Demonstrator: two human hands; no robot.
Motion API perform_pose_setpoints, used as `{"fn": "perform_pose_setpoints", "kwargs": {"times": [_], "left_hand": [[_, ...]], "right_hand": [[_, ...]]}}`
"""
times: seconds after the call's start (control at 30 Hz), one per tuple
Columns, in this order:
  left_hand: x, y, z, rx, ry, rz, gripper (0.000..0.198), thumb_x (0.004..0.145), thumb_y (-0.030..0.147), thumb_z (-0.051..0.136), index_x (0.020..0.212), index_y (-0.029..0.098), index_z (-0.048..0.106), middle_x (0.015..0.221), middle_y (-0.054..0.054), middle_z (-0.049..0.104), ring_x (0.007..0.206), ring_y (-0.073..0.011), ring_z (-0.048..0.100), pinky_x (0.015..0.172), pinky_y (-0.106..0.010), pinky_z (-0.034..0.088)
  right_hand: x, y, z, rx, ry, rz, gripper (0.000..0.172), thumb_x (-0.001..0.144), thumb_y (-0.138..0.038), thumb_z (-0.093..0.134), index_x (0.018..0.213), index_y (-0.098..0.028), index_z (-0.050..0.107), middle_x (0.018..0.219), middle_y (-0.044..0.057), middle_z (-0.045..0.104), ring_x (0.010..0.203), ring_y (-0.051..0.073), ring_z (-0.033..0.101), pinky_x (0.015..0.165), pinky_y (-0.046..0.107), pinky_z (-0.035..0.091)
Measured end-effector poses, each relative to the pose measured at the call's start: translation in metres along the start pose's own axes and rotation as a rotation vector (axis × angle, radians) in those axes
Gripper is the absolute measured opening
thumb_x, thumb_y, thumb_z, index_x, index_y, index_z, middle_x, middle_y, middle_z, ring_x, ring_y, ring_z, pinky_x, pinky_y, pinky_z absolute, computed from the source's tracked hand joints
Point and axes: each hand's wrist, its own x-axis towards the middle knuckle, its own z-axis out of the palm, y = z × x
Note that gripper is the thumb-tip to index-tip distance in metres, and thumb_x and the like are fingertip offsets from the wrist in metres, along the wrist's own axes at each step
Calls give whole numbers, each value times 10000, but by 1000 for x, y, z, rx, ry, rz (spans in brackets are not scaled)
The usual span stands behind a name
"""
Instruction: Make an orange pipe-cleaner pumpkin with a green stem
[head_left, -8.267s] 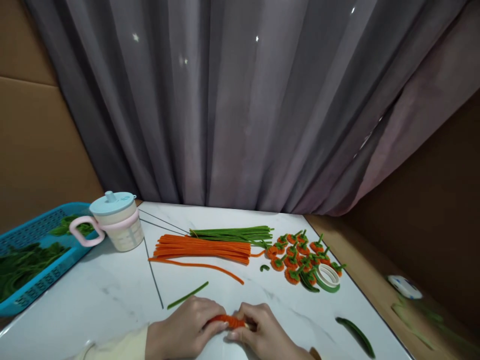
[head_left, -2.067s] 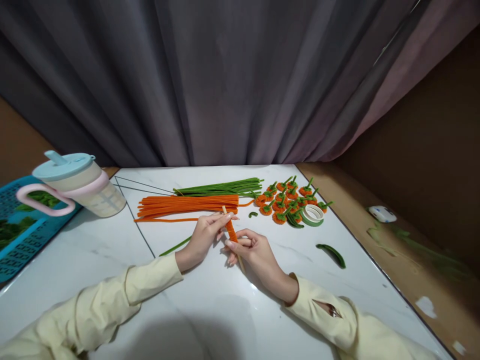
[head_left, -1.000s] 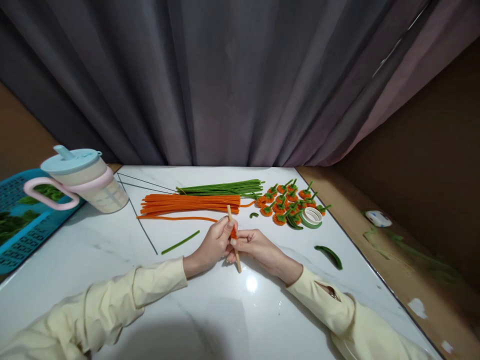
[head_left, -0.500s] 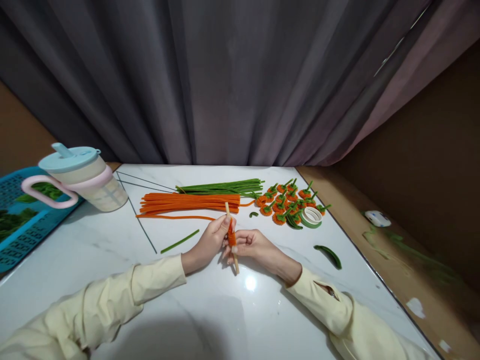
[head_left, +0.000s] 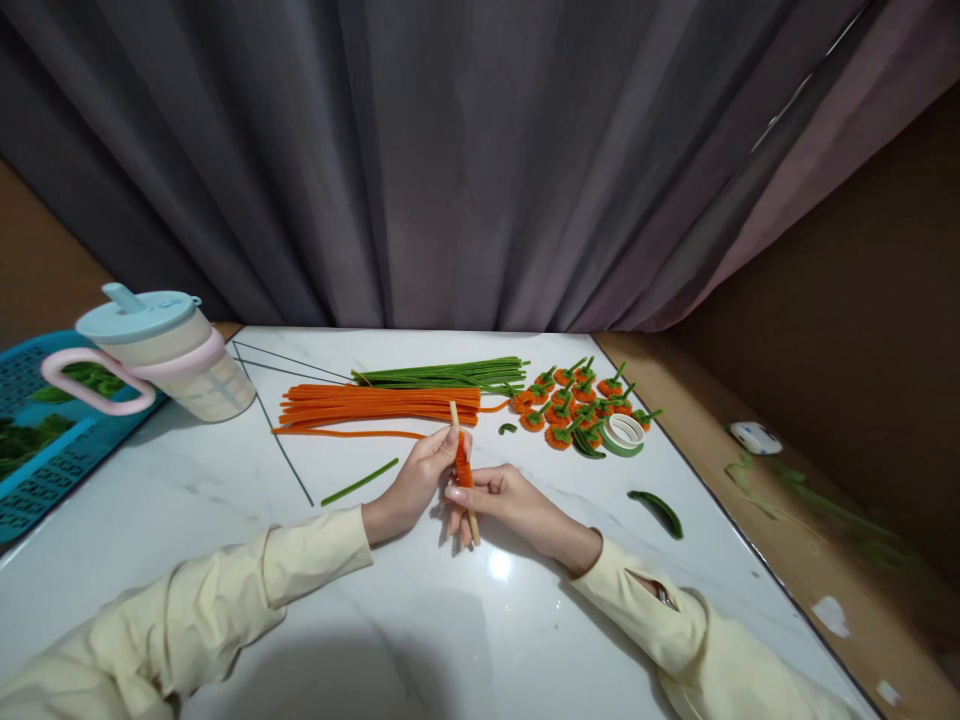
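A thin wooden stick stands tilted between my hands, with an orange pipe cleaner coiled around its middle. My left hand is closed on the upper part of the stick, above the coil. Thumb and fingers of my right hand pinch the stick at the coil's lower end. Just beyond lie a bundle of orange pipe cleaners and a bundle of green ones. A cut green piece rests left of my hands. Several small orange pumpkin shapes with green stems are grouped at the right.
A tumbler with a blue lid and pink handle stands at the left by a blue basket. Rolls of tape lie beside the pumpkins. A curved dark green piece is farther right. A grey curtain hangs behind the table.
My right thumb has shifted left across the stick, and its fingers now reach lower beneath the coil. My left hand keeps its place on the stick.
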Motion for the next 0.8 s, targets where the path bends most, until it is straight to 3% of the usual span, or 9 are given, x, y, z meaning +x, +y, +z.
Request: {"fn": "perform_pose_setpoints", "kwargs": {"times": [0.2,0.47,0.63,0.7,0.8], "left_hand": [[-1,7,0,80,-58,15,418,823,555,523,691,159,526,595,23,448,543,-111,395,523,-231,312],[-5,12,0,237,-34,97,384,856,505,497,738,158,611,587,26,454,542,-114,394,541,-235,334],[-2,15,-1,283,-21,201,331,874,423,515,761,166,691,798,-34,573,800,-168,541,773,-259,411],[1,14,-1,217,-33,166,296,876,393,532,806,165,706,877,-51,614,891,-183,561,862,-271,398],[3,12,-1,19,-91,32,279,874,389,552,885,149,694,829,-51,651,779,-166,598,817,-280,433]], "right_hand": [[-2,0,0,-15,5,-28,411,777,-472,660,702,-71,705,623,85,684,452,102,578,454,211,432],[-3,4,4,-5,91,-28,374,731,-446,713,675,-76,726,604,83,681,467,111,591,447,214,436],[-2,5,3,6,96,-21,370,719,-441,725,665,-74,727,596,91,683,466,126,601,462,234,464],[-1,6,1,18,111,-34,376,723,-441,724,658,-71,723,590,92,680,449,121,595,454,230,460],[0,7,0,20,122,-47,402,727,-458,718,646,-64,716,572,96,673,437,127,595,452,236,465]]}}
